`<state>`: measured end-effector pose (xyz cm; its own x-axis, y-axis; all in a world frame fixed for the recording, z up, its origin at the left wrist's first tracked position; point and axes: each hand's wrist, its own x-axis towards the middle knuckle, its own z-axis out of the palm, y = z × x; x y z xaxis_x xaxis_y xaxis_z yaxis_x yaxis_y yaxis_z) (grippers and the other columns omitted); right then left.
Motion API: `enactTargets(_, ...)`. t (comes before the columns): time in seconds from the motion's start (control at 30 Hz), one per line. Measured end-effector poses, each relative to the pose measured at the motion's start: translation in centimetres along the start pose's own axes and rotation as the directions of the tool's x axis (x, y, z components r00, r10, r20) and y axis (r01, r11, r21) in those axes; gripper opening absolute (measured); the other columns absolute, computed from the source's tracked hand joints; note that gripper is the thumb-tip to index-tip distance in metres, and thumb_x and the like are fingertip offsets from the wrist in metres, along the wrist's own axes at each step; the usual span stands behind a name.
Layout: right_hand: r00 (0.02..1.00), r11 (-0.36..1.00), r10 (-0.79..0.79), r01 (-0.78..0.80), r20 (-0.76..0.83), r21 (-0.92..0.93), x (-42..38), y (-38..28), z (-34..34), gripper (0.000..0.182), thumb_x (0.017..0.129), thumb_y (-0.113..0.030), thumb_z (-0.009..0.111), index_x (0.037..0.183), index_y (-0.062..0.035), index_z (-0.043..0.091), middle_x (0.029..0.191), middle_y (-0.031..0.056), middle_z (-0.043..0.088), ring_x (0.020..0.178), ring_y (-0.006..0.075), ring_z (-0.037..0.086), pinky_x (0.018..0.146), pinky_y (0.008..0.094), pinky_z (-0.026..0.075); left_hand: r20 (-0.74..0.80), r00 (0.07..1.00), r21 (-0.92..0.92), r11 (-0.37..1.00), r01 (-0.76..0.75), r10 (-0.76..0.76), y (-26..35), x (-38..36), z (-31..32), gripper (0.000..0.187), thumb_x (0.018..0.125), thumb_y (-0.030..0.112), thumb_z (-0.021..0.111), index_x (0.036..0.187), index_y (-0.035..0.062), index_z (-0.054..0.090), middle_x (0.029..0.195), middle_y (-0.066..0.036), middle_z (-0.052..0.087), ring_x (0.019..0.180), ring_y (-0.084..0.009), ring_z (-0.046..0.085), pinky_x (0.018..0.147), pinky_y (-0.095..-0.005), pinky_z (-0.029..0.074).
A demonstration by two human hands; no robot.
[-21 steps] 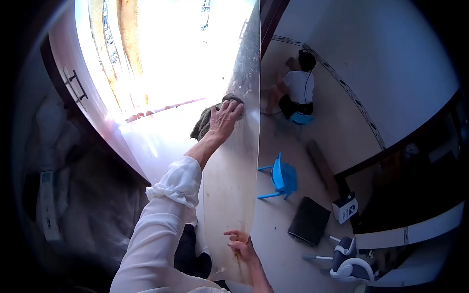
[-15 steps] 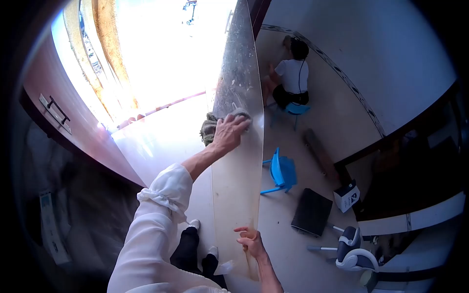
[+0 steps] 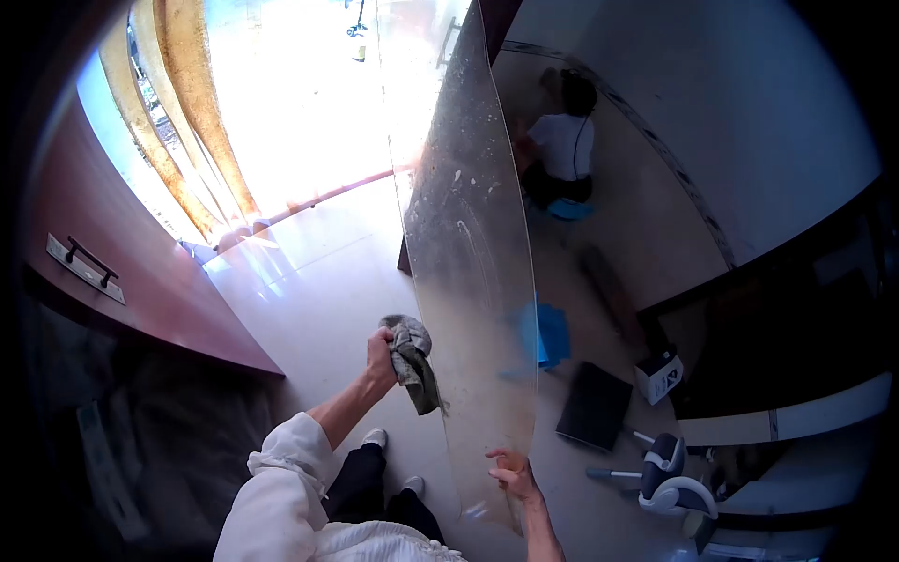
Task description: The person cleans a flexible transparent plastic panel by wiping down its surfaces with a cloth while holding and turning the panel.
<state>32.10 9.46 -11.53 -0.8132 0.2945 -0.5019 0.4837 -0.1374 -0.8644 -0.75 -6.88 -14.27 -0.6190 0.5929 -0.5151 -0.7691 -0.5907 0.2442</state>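
A tall clear sheet (image 3: pixel 473 318), smeared and spotted in its upper part, stands in front of me. My left hand (image 3: pixel 379 354) grips a crumpled grey-green cloth (image 3: pixel 410 361) beside the sheet's left edge, and the cloth's lower end hangs down at that edge. Low on the right edge, my right hand (image 3: pixel 515 478) has its fingers curled round the sheet. Through the clear material, part of a blue chair (image 3: pixel 551 335) shows behind it.
Left is a reddish door (image 3: pixel 140 272) with a handle; a bright doorway opens ahead. A person (image 3: pixel 565 140) sits on a blue chair by the right wall. On the floor lie a dark flat box (image 3: pixel 595 406), a white box (image 3: pixel 659 375) and a grey-and-white device (image 3: pixel 665 478).
My left hand has drawn the cloth down and left, off the sheet's face to its left edge. The sheet's lower end and my right hand have shifted slightly right.
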Motion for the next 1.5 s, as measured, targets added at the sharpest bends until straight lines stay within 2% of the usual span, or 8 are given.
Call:
enactTargets(0.2,0.993,0.994,0.112,-0.112,0.042,-0.017,-1.8,-1.4,0.3,0.021,0.069,-0.008,0.065,0.089,-0.0031,0.061,0.052,-0.005,0.042,0.046,0.0058,0.043,0.046,0.0216,0.038,0.366,0.93,-0.068,0.997,0.047,-0.019,11.6,4.5,7.4,0.064,0.089,0.049,0.027,0.12,-0.0041,0.047,0.115,-0.021,0.055,0.103,-0.035,0.055,0.094,-0.0492,0.042)
enactTargets(0.3,0.995,0.986,0.093,-0.096,-0.03,-0.139,-2.1,0.8,0.6,0.019,0.069,-0.007,0.066,0.087,-0.0048,0.062,0.053,-0.0048,0.044,0.047,0.005,0.044,0.045,0.0219,0.037,0.758,0.641,0.215,0.974,-0.074,-0.119,13.2,2.1,14.7,0.096,0.079,0.075,0.02,0.138,0.0001,0.022,0.13,-0.023,0.042,0.12,-0.0325,0.044,0.096,-0.0468,0.041)
enactTargets(0.47,0.947,0.966,-0.078,-0.006,-0.312,-0.258,-1.0,6.6,1.3,0.013,0.068,-0.009,0.07,0.078,-0.0042,0.062,0.057,-0.0023,0.051,0.053,0.0072,0.05,0.05,0.0247,0.042,0.67,0.682,0.732,0.413,-0.541,-0.293,3.8,-3.5,13.6,0.049,0.072,0.017,0.062,0.117,0.0031,0.049,0.096,-0.005,0.057,0.083,-0.0131,0.056,0.071,-0.0273,0.048)
enactTargets(0.5,0.946,0.969,-0.064,-0.017,-0.317,-0.247,-1.5,6.8,1.4,0.013,0.068,-0.009,0.07,0.078,-0.0042,0.062,0.057,-0.0023,0.051,0.053,0.0072,0.05,0.05,0.0247,0.042,0.516,0.758,0.842,0.398,-0.363,-0.4,1.1,-6.2,12.8,0.05,0.072,0.011,0.063,0.12,0.0053,0.049,0.094,-0.002,0.057,0.086,-0.0114,0.052,0.074,-0.0268,0.046)
enactTargets(0.7,0.885,0.951,-0.121,-0.027,-0.449,-0.31,-2.6,7.0,1.9,0.013,0.068,-0.011,0.071,0.074,-0.0041,0.061,0.061,-0.0013,0.054,0.057,0.0077,0.051,0.053,0.0251,0.043,0.382,0.833,0.827,0.551,-0.113,-0.401,-7.9,-7.5,1.6,0.032,0.084,0.014,0.061,0.113,0.0015,0.057,0.106,-0.006,0.061,0.096,-0.0115,0.055,0.084,-0.0278,0.045)
enactTargets(1.0,0.838,0.941,-0.225,0.055,-0.498,-0.333,-2.6,6.3,3.3,0.014,0.069,-0.011,0.069,0.075,-0.0051,0.058,0.06,0.0016,0.056,0.058,0.0101,0.054,0.055,0.0263,0.044,0.53,0.847,0.49,0.801,-0.343,0.039,7.7,-5.8,18.6,0.037,0.086,0.024,0.054,0.11,-0.0041,0.052,0.094,-0.014,0.062,0.074,-0.0187,0.064,0.063,-0.0304,0.056)
enactTargets(1.3,0.809,0.922,-0.282,0.079,-0.516,-0.38,-0.3,9.5,4.8,0.015,0.07,-0.012,0.069,0.074,-0.0048,0.057,0.061,0.0031,0.058,0.057,0.0129,0.057,0.056,0.0268,0.046,0.409,0.883,0.859,0.422,-0.288,-0.231,-3.9,-9.2,5.6,0.028,0.08,0.013,0.065,0.105,0.0021,0.061,0.091,-0.003,0.065,0.081,-0.0101,0.059,0.071,-0.025,0.049)
enactTargets(1.5,0.995,0.982,-0.102,0.099,-0.011,-0.158,-0.5,7.4,2.5,0.028,0.077,-0.009,0.063,0.105,-0.0048,0.061,0.09,0.0056,0.064,0.086,0.0139,0.06,0.077,0.0259,0.047,0.4,0.872,0.804,0.565,-0.187,-0.281,-3.2,-9.3,0.4,0.029,0.079,0.013,0.067,0.105,0.0014,0.06,0.098,-0.005,0.063,0.092,-0.013,0.058,0.082,-0.0278,0.046)
